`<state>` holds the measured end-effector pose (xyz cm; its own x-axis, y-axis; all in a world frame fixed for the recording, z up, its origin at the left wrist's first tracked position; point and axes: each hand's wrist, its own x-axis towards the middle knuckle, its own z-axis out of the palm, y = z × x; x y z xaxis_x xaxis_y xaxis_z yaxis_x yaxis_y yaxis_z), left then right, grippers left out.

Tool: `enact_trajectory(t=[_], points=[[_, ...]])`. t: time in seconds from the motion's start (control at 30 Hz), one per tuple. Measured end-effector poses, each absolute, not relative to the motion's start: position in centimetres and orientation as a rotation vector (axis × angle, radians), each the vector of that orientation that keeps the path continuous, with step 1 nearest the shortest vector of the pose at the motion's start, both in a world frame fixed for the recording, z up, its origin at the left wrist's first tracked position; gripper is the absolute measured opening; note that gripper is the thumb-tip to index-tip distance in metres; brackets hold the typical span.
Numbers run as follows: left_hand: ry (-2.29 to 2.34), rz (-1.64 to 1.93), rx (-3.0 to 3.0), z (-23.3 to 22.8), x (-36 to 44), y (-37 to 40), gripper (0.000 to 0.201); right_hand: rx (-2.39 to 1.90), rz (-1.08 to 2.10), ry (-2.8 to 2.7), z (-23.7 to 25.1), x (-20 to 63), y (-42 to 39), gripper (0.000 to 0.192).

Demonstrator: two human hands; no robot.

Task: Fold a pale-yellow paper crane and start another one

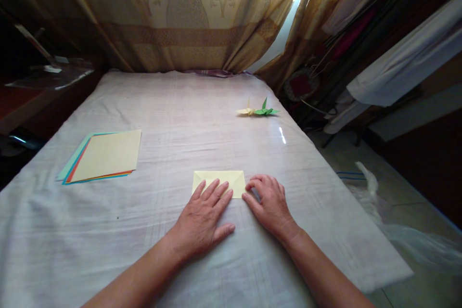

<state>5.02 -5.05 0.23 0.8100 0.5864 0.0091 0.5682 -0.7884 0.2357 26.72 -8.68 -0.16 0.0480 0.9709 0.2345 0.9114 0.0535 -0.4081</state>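
A pale yellow sheet of origami paper (236,182), folded into a flat rectangle with diagonal creases at its upper corners, lies on the cloth in front of me. My left hand (207,214) rests flat with its fingertips across the lower part of the paper, thumb spread out to the side; it covers the lower left of the sheet. At the paper's right edge is my right hand (267,202), fingers bent. Its thumb and forefinger tips meet that edge with a small gap between them.
A stack of coloured paper sheets (108,156), cream on top, lies at the left. Far right on the cloth-covered table (173,110) stand a cream paper crane (247,111) and a green paper crane (266,111). A curtain (180,19) hangs behind; clear plastic (415,245) lies at right on the floor.
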Motion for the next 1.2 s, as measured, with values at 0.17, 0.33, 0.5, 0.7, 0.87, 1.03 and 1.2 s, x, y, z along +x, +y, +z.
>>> enact_trajectory(t=[0.17, 0.33, 0.5, 0.7, 0.87, 1.03, 1.2], points=[[0.904, 0.106, 2.762, 0.5, 5.0, -5.1, 0.062, -1.828, 0.096, -1.912, -0.5, 26.9, -9.1, 0.019], [0.903, 0.124, 2.775, 0.5, 5.1, -5.1, 0.062, -1.727, 0.11, -2.287, -0.6, 26.0, -10.1, 0.046], [0.875, 0.083, 2.785, 0.6, 4.9, -4.7, 0.066, -1.796, 0.227, -2.49, -0.2, 25.7, -10.7, 0.063], [0.863, -0.004, 2.797, 0.9, 2.4, -4.4, 0.066, -1.834, 0.249, -2.494, 0.2, 25.7, -10.5, 0.064], [0.939, -0.006, 2.802, 0.9, -1.3, -4.7, 0.066, -1.824, 0.233, -2.483, -0.3, 25.9, -10.6, 0.064], [0.985, 0.004, 2.797, 0.7, -4.1, -4.7, 0.066, -1.834, 0.247, -2.492, -0.3, 25.9, -10.6, 0.064], [1.028, 0.074, 2.816, 1.2, -4.7, -4.6, 0.06, -1.854, 0.271, -2.503, 0.2, 25.7, -10.4, 0.064]])
